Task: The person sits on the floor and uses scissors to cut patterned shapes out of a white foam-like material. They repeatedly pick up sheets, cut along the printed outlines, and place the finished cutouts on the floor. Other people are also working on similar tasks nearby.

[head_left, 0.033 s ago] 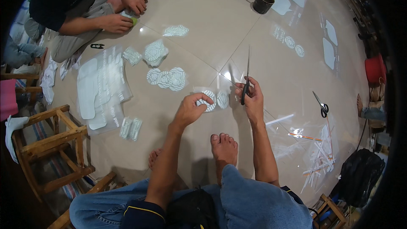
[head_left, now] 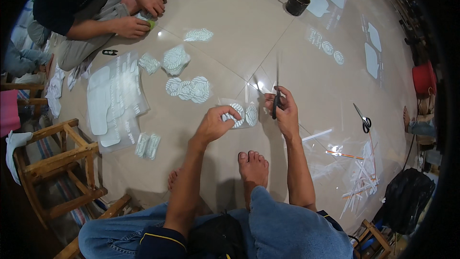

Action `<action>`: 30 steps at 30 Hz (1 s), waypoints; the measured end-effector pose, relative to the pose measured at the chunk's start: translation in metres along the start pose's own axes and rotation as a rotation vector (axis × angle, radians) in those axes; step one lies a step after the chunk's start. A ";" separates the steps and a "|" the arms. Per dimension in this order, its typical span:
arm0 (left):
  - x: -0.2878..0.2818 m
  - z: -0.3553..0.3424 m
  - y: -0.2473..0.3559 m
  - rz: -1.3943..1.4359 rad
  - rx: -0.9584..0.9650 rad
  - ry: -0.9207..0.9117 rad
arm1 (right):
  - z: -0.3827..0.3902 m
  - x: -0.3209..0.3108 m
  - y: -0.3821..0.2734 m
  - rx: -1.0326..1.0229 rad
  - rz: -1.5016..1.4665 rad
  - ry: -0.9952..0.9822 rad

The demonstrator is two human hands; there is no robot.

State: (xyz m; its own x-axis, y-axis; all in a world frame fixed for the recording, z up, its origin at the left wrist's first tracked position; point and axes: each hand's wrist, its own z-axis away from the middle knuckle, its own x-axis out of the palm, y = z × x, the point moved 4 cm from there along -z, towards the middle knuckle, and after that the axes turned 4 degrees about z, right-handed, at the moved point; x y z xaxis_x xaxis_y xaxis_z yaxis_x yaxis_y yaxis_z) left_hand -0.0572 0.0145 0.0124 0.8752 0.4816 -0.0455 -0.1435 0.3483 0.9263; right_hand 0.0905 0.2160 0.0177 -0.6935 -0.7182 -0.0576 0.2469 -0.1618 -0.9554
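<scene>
My left hand (head_left: 215,125) pinches the left side of a small clear plastic sheet (head_left: 250,115) with round pale, striped motifs on it. The fingertips cover part of one motif. In my right hand (head_left: 286,120) is a pair of black-handled scissors (head_left: 276,100), with one long blade pointing away from me and the other angled to the left. The blades look spread apart and stand beside the sheet's right edge. Just beyond my left hand lies a cut striped piece (head_left: 189,89), and a stack of similar pieces (head_left: 176,61) is farther off.
Large printed clear sheets (head_left: 115,100) lie at left, near a wooden stool (head_left: 62,163). To the right are other scissors (head_left: 362,119) and thin white offcuts (head_left: 360,187). A co-worker's hands (head_left: 132,26) work at upper left. A dark cup (head_left: 297,4) stands at the far side.
The scissors have tilted slightly to the left in my right hand, and their long blade is blurred. The plastic sheet has shifted a touch. My left hand stays in place.
</scene>
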 end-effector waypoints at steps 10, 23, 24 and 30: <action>-0.011 -0.004 0.019 0.089 0.103 -0.196 | 0.000 0.024 -0.006 0.203 0.014 -0.563; 0.040 -0.016 0.014 0.583 0.197 0.298 | 0.003 0.042 -0.012 0.195 -0.105 0.035; 0.034 -0.017 0.014 0.579 0.212 0.320 | 0.007 0.042 -0.012 0.200 -0.108 0.021; -0.004 -0.017 0.008 0.678 0.069 0.423 | 0.067 0.032 -0.012 0.275 -0.142 -0.179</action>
State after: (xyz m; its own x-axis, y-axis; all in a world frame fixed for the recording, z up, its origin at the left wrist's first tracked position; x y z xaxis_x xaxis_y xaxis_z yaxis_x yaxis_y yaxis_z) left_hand -0.0699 0.0293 0.0135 0.3566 0.8394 0.4102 -0.5404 -0.1728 0.8235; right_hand 0.1101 0.1496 0.0464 -0.6106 -0.7786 0.1448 0.3467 -0.4272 -0.8351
